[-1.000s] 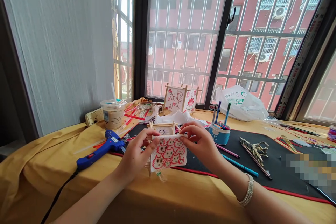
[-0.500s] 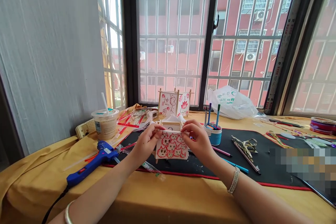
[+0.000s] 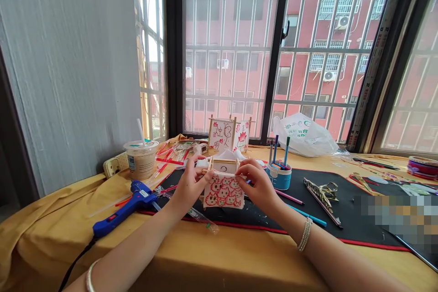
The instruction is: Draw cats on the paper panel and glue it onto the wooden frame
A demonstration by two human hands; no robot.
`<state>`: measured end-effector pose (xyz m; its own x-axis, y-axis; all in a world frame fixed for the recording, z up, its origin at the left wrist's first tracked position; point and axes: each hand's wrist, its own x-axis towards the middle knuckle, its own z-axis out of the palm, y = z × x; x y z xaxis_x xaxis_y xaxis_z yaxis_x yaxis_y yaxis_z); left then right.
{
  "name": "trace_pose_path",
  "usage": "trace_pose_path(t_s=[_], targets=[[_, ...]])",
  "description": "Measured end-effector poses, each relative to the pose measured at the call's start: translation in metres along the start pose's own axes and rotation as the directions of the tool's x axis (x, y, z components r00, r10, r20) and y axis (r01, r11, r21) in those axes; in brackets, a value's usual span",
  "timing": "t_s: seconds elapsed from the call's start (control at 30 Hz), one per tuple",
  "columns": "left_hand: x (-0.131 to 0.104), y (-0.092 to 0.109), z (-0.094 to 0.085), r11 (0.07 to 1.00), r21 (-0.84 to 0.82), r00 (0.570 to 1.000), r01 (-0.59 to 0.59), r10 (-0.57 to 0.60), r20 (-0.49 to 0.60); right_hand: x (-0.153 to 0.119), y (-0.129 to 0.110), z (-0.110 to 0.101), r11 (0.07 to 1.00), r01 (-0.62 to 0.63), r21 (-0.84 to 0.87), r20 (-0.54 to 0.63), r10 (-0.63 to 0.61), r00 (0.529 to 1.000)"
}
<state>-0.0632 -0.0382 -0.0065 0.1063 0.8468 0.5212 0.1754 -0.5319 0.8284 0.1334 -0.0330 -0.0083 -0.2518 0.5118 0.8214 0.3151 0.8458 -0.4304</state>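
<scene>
Between my hands stands a small lantern frame of thin wooden sticks (image 3: 224, 161). Across its near side lies a white panel (image 3: 224, 191) drawn with red-outlined cat-like faces. My left hand (image 3: 192, 181) pinches the panel's upper left corner against the frame, thumb in front. At the upper right corner, my right hand (image 3: 253, 179) has thumb and fingers closed on the same panel's edge. Part of the frame behind the panel is hidden. Beyond it stands a finished-looking lantern (image 3: 222, 134) with red flowers and written characters on its white sides.
A blue glue gun (image 3: 125, 210) and a lidded drink cup (image 3: 141, 159) are at left. A pen holder (image 3: 281, 177), a gold hair claw (image 3: 328, 194) and a blue marker (image 3: 310, 216) lie right on the black mat (image 3: 356, 219). A plastic bag (image 3: 304, 134) sits by the window.
My left fingers have lifted and spread slightly at the frame's left side. The panel's top edge sits slightly lower, baring more of the frame. The view has shifted a little.
</scene>
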Motion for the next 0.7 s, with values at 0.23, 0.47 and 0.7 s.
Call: trace_pose_path(t_s=[0.23, 0.47, 0.7], targets=[[0.005, -0.008, -0.007, 0.935, 0.355, 0.999, -0.027, 0.017, 0.031, 0.000, -0.002, -0.001, 1.000, -0.017, -0.013, 0.014, 0.017, 1.000], [0.001, 0.003, -0.005, 0.918, 0.389, 0.997, -0.080, 0.077, 0.023, 0.001, -0.003, -0.003, 0.998, -0.032, -0.054, 0.058, 0.035, 0.998], [0.003, 0.002, -0.005, 0.916, 0.397, 0.998, -0.060, 0.055, 0.025, 0.003, -0.003, -0.003, 0.996, -0.052, -0.067, 0.073, 0.057, 0.996]])
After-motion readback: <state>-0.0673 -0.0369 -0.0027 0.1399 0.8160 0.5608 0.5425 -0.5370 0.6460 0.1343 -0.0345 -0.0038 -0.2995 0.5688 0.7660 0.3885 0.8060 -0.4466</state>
